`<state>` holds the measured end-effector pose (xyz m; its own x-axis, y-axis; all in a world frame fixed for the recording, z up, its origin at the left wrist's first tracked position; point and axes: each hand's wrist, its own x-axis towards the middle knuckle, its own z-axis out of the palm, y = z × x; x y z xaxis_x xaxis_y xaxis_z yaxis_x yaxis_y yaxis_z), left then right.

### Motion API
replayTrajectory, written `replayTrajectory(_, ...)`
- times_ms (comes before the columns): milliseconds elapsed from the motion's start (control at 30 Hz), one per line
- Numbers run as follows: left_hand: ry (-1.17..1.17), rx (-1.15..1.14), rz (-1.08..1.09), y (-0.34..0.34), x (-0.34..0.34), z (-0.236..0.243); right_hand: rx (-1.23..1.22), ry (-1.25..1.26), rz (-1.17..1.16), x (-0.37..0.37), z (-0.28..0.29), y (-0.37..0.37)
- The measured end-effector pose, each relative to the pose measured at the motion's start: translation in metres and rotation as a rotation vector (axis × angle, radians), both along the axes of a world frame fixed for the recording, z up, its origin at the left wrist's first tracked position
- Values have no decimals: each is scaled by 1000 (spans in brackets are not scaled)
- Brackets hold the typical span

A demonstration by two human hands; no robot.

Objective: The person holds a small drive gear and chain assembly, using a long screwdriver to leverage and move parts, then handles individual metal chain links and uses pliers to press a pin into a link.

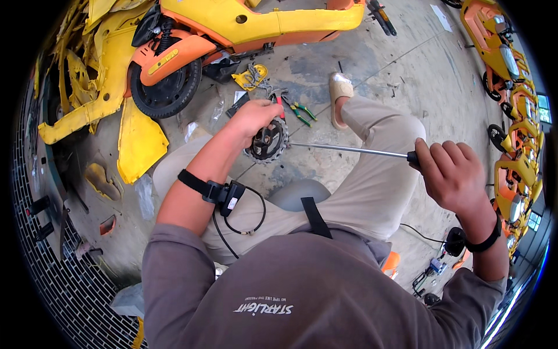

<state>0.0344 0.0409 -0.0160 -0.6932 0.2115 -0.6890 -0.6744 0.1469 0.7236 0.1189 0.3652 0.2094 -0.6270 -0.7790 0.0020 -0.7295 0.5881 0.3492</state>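
My left hand (256,121) grips a round dark metal part with a notched rim (273,148), held up between my knees. My right hand (453,174) is closed round the black handle of a long screwdriver (354,150). Its silver shaft runs leftward, and the tip is at the right edge of the round part; whether it touches cannot be made out. Just beyond my left hand lie green-handled pliers (301,113) and a red-handled tool (279,105), partly hidden.
A yellow tray of metal pieces (261,71) lies on the concrete floor ahead, near a yellow and orange scooter (261,23). Broken yellow panels (104,64) are heaped at the left. More scooters (511,168) stand in a row along the right. A cable crosses the floor behind my right knee.
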Motion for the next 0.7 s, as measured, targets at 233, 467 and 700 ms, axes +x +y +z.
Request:
replayTrajectory(233,29,142,192,-8,-11,23,-263,-574,-531,7,2,2)
replayTrajectory(467,72,569,-45,-45,-9,43,-532,-710,-598,-1,-4,20)
replayTrajectory(700,225,788,199,-47,1,29,-562,-674,-536,-3,-11,22)
